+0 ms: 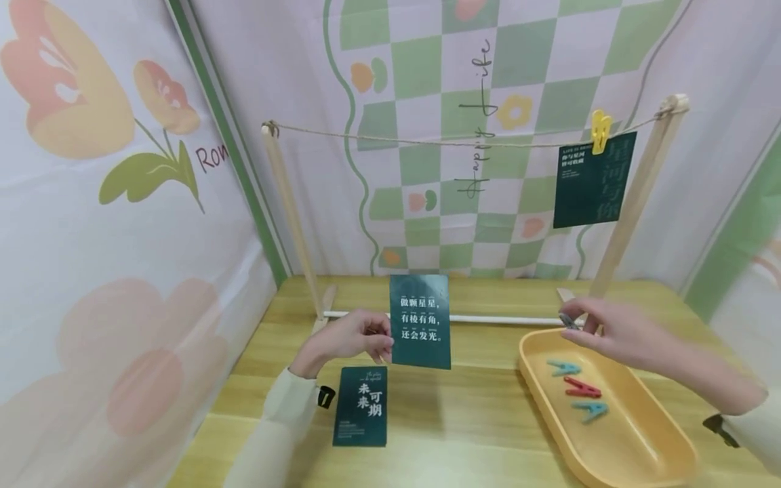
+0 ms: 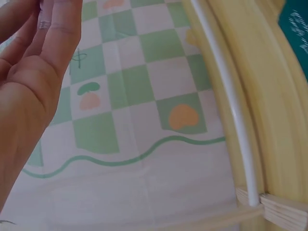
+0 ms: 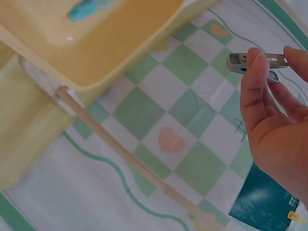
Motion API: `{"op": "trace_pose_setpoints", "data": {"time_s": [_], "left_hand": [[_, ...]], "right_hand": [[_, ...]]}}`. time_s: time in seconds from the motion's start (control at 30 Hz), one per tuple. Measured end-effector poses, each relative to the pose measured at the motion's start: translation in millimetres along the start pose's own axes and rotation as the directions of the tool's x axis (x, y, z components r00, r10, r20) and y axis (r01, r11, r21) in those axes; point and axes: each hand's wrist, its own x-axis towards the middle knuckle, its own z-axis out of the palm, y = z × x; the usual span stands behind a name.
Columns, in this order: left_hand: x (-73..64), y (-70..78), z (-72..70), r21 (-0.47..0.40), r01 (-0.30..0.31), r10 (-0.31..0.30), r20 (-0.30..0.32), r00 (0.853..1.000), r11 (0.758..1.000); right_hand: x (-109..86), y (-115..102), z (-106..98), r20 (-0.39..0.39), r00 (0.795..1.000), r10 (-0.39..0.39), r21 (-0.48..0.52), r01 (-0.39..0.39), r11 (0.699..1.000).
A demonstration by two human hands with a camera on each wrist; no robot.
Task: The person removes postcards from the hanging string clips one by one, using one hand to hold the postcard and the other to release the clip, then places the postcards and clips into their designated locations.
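My left hand (image 1: pixel 354 337) pinches a dark green card (image 1: pixel 421 322) with white Chinese lettering by its left edge, holding it up in front of the white rod. In the left wrist view the card is out of sight. Between the fingertips of my right hand (image 1: pixel 625 335) is a grey clothespin (image 3: pixel 236 62), above the far end of an orange tray (image 1: pixel 533 386). Two blue clothespins (image 1: pixel 589 411) and a red clothespin (image 1: pixel 582 388) lie inside that tray. Another green card (image 1: pixel 360 407) lies flat on the table below my left hand.
A twine line (image 1: pixel 427 141) runs between two wooden posts (image 1: pixel 293 217). Near its right end, a yellow clothespin (image 1: pixel 601 132) holds a hanging green card (image 1: pixel 592 186). A white rod (image 1: pixel 506 319) joins the posts low down. Patterned cloth surrounds the wooden table (image 1: pixel 476 413).
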Motion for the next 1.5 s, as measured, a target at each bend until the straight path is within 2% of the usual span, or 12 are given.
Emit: {"op": "trace_pose_setpoints", "data": {"time_s": [0.1, 0.23, 0.43, 0.53, 0.67, 0.83, 0.97, 1.03, 1.17, 1.3, 1.5], "left_hand": [[-5.6, -5.2, -2.0, 0.017, 0.019, -0.019, 0.000, 1.000, 1.000], [-18.1, -17.5, -4.6, 0.025, 0.045, -0.045, 0.003, 0.999, 0.999], [-52.2, -44.4, -7.9, 0.006, 0.115, -0.115, -0.030, 0.993, 0.993], [-68.7, -52.3, -9.4, 0.015, 0.157, -0.156, -0.038, 0.987, 0.988], [-82.4, -57.9, -12.4, 0.024, 0.184, -0.183, -0.041, 0.982, 0.983], [-91.4, -64.5, -10.2, -0.016, 0.253, -0.253, -0.003, 0.967, 0.967], [-97.0, -71.4, -3.3, -0.079, 0.311, -0.308, 0.048, 0.950, 0.947], [-99.9, -73.5, 0.1, -0.107, 0.329, -0.324, 0.066, 0.944, 0.938], [-104.0, -78.3, 5.5, -0.156, 0.361, -0.350, 0.091, 0.932, 0.920], [-103.9, -83.8, 8.6, -0.180, 0.402, -0.389, 0.104, 0.915, 0.898], [-99.4, -89.9, 15.5, -0.185, 0.452, -0.445, 0.083, 0.892, 0.873]], "right_hand": [[-8.0, 4, 10, 0.026, 0.999, -0.021, 0.015, 0.020, 1.000], [-19.0, 8, 22, 0.101, 0.995, -0.006, 0.072, -0.002, 0.997], [-39.2, 15, 42, 0.157, 0.987, -0.044, 0.181, 0.015, 0.983], [-48.7, 21, 48, 0.175, 0.981, -0.080, 0.222, 0.040, 0.974], [-59.5, 30, 51, 0.197, 0.976, -0.094, 0.254, 0.042, 0.966], [-69.4, 35, 54, 0.263, 0.953, -0.151, 0.313, 0.064, 0.947], [-75.5, 38, 54, 0.364, 0.916, -0.167, 0.314, 0.047, 0.948], [-79.1, 39, 54, 0.436, 0.888, -0.149, 0.312, 0.006, 0.950], [-85.5, 39, 56, 0.487, 0.858, -0.162, 0.329, -0.008, 0.944], [-87.0, 38, 58, 0.484, 0.862, -0.151, 0.308, -0.007, 0.951], [-86.0, 37, 59, 0.496, 0.863, -0.097, 0.251, -0.035, 0.967]]}}
